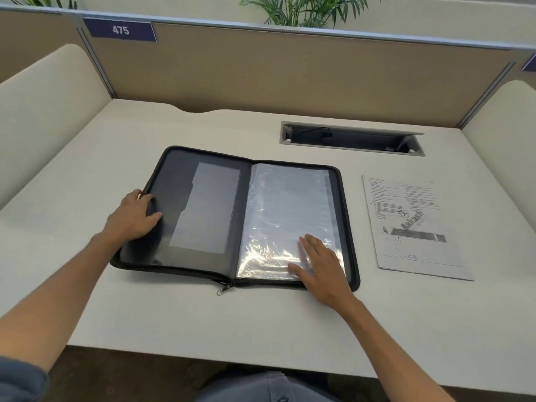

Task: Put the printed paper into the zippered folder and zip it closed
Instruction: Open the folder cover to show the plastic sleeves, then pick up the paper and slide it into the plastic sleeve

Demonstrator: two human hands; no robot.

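Head view looks down on two bare hands pressing a folder [203, 210] open on a pale desk [174, 320]. Left hand [132, 214] lies on the folder's outer left edge, fingers loosely curled over the rim, steadying the cover without closing around anything. Right hand [320, 264] rests flat, fingers spread, on the clear plastic sleeves [287, 204] that fill the folder's right half; it grips nothing.

Just below the folder's spine, at its near edge, the zip pull [222, 290] hangs free, so the zip is fully undone. Right of the folder, apart from it and not touching, lies the printed paper [412, 227], face up and untouched.

Judging from this, the step in hand is flattening the folder before the sheet goes in. To do it well, the left hand should keep the cover pinned while the right lifts off and reaches for the paper. I would then slide the sheet in square to the folder's spine, clear of the zip teeth, so nothing snags when the halves close.
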